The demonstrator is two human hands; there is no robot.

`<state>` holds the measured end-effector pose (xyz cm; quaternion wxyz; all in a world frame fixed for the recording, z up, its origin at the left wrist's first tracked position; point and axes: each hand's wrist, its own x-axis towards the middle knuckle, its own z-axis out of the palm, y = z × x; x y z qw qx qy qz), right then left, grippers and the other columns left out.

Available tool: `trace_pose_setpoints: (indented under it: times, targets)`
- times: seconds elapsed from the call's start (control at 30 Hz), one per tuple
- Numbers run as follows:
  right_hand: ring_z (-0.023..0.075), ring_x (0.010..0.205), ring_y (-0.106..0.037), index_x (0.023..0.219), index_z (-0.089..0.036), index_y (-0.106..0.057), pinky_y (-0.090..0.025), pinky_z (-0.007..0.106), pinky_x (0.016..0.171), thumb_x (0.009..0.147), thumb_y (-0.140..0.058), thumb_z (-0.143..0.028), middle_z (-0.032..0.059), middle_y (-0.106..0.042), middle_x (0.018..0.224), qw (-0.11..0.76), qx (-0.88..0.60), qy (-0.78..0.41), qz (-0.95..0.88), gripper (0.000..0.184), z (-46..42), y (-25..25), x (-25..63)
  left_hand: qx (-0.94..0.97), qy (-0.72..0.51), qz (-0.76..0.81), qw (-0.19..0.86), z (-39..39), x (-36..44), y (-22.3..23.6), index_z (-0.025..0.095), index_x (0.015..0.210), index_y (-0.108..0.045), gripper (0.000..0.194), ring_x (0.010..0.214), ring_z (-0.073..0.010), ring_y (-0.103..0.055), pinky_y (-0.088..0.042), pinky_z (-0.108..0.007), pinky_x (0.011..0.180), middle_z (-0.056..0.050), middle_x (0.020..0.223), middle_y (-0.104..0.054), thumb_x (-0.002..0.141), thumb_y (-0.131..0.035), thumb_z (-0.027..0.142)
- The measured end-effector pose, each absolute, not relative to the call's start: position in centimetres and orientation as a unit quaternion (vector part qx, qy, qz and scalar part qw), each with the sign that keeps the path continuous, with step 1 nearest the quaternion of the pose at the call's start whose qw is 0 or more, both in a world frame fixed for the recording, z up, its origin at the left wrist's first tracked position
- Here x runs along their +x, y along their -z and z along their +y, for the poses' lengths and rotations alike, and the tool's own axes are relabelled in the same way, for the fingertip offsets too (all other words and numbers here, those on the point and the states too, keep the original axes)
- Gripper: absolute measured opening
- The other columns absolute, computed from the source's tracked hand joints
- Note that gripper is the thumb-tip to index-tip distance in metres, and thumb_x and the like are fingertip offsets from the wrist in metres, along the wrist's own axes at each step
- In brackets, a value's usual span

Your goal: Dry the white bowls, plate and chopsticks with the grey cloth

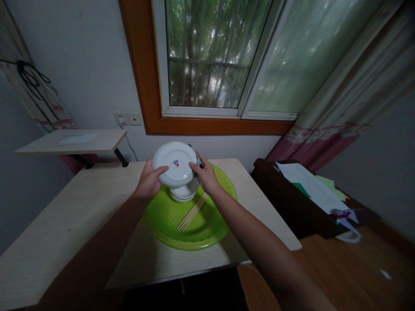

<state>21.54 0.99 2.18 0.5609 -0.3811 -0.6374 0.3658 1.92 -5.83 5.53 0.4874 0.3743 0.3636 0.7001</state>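
A round white plate (170, 151) with a small blue and red mark in its middle is held up, tilted, between both hands. My left hand (149, 179) grips its left edge, thumb on the face. The thumb of my right hand (206, 173) presses on the right edge, with the fingers behind it. Something dark and greyish shows beside the right fingers; I cannot make out what it is. Below the plate, a stack of white dishes (183, 196), partly hidden, stands in a wide green basin (191, 246). Several light wooden chopsticks (193, 211) lie to its right.
The basin rests on a pale wooden table (97, 203). A raised shelf (110, 140) stands at the table's back left. Behind are a wall socket (127, 119) and a window (210, 65). Right of the table, papers (308, 185) lie on a dark piece of furniture (279, 198).
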Motion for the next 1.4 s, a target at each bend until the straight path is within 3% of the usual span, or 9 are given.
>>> trace_pose_setpoints:
  times: [0.23, 0.43, 0.63, 0.77, 0.87, 1.0, 1.17, 1.4]
  targets:
    - [0.0263, 0.12, -0.065, 0.142, -0.019, -0.059, -0.05, 0.049, 0.108, 0.079, -0.075, -0.035, 0.0106, -0.067, 0.137, 0.573, -0.379, -0.397, -0.609, 0.067, 0.7, -3.9, 22.3, 0.435, -0.619, 0.4, 0.517, -5.5, 0.5, -6.2, 0.018, 0.105, -0.053, 0.054, 0.1, -0.0205, -0.066, -0.053, -0.032, 0.087, -0.004, 0.104, -0.067, 0.063, -0.088, 0.022]
    - [0.0259, 0.121, -0.065, 0.141, -0.02, -0.06, -0.048, 0.047, 0.11, 0.078, -0.075, -0.033, 0.0078, -0.067, 0.137, 0.522, -0.362, -0.421, -0.647, 0.066, 1.2, -5.5, 22.8, 0.453, -0.579, 0.409, 0.54, -5.2, -0.1, -6.1, 0.017, 0.104, -0.054, 0.052, 0.096, -0.0211, -0.066, -0.053, -0.032, 0.084, -0.005, 0.105, -0.066, 0.064, -0.087, 0.021]
    - [0.0259, 0.136, -0.055, 0.14, -0.019, -0.062, -0.038, 0.046, 0.12, 0.092, -0.06, -0.036, 0.0116, -0.06, 0.145, 0.503, -0.362, -0.232, -0.75, 0.051, 1.2, -6.2, 22.8, 0.444, -0.614, 0.377, 0.532, -5.4, 1.1, -5.6, 0.018, 0.106, -0.051, 0.055, 0.103, -0.0227, -0.065, -0.053, -0.034, 0.089, -0.005, 0.109, -0.066, 0.064, -0.086, 0.019]
    - [0.0255, 0.146, -0.044, 0.148, -0.019, -0.052, -0.033, 0.049, 0.124, 0.103, -0.044, -0.038, 0.0122, -0.049, 0.156, 0.481, -0.374, -0.103, -0.786, 0.05, -0.3, -6.7, 21.9, 0.445, -0.629, 0.365, 0.523, -5.6, 2.1, -5.2, 0.019, 0.105, -0.048, 0.057, 0.101, -0.0216, -0.065, -0.054, -0.034, 0.087, -0.003, 0.106, -0.066, 0.063, -0.087, 0.018]
    - [0.0257, 0.152, -0.034, 0.152, -0.02, -0.046, -0.028, 0.051, 0.126, 0.105, -0.04, -0.037, 0.0116, -0.041, 0.161, 0.452, -0.344, -0.033, -0.823, 0.051, -1.6, -7.3, 20.8, 0.447, -0.631, 0.367, 0.516, -5.6, 2.5, -5.0, 0.02, 0.103, -0.047, 0.057, 0.097, -0.0214, -0.065, -0.053, -0.034, 0.084, -0.002, 0.103, -0.066, 0.062, -0.086, 0.017]
    - [0.0252, 0.156, -0.025, 0.149, -0.021, -0.049, -0.021, 0.053, 0.128, 0.105, -0.041, -0.034, 0.0094, -0.042, 0.161, 0.386, -0.278, 0.026, -0.879, 0.047, -3.0, -8.2, 19.4, 0.454, -0.636, 0.348, 0.518, -5.4, 2.8, -4.7, 0.021, 0.103, -0.048, 0.053, 0.099, -0.0194, -0.063, -0.051, -0.031, 0.085, -0.001, 0.103, -0.064, 0.062, -0.081, 0.012]
    - [0.0231, 0.157, -0.024, 0.15, -0.019, -0.049, -0.018, 0.05, 0.129, 0.105, -0.041, -0.034, 0.0092, -0.039, 0.163, 0.343, -0.236, 0.032, -0.909, 0.047, -3.5, -8.8, 18.8, 0.448, -0.652, 0.326, 0.518, -5.3, 2.8, -4.5, 0.022, 0.107, -0.049, 0.052, 0.1, -0.0182, -0.064, -0.05, -0.029, 0.086, -0.001, 0.105, -0.064, 0.065, -0.077, 0.01]
    - [0.0237, 0.157, -0.024, 0.155, -0.017, -0.041, -0.022, 0.05, 0.129, 0.107, -0.032, -0.045, 0.0106, -0.032, 0.166, 0.429, -0.331, -0.083, -0.836, 0.056, -1.6, -6.4, 20.9, 0.417, -0.659, 0.352, 0.517, -5.2, 2.1, -4.4, 0.021, 0.107, -0.047, 0.06, 0.102, -0.0225, -0.065, -0.053, -0.037, 0.09, -0.003, 0.108, -0.067, 0.062, -0.086, 0.017]
